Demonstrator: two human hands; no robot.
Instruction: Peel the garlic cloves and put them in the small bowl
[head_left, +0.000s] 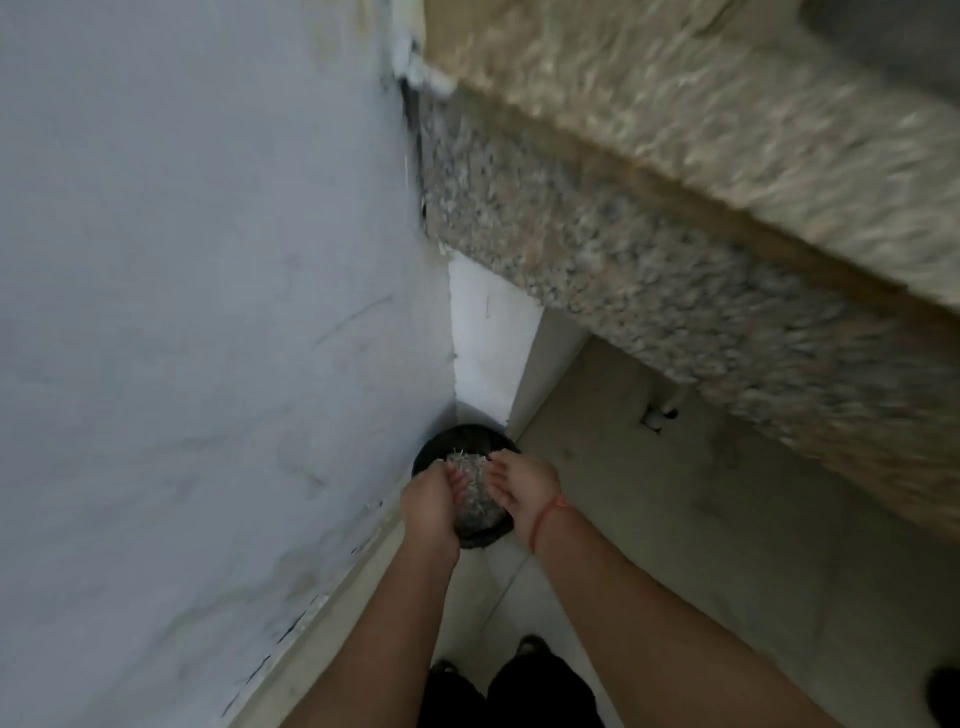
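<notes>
A speckled granite surface juts from the pale wall. Over a black bin in the floor corner, the left hand curls its fingers round pale scraps. The right hand lays straight fingers against them.

Peel heap: between left hand and right hand.
Bin: under both hands, on floor.
Wall: left of left hand.
Table: beyond right hand, to its right.
</notes>
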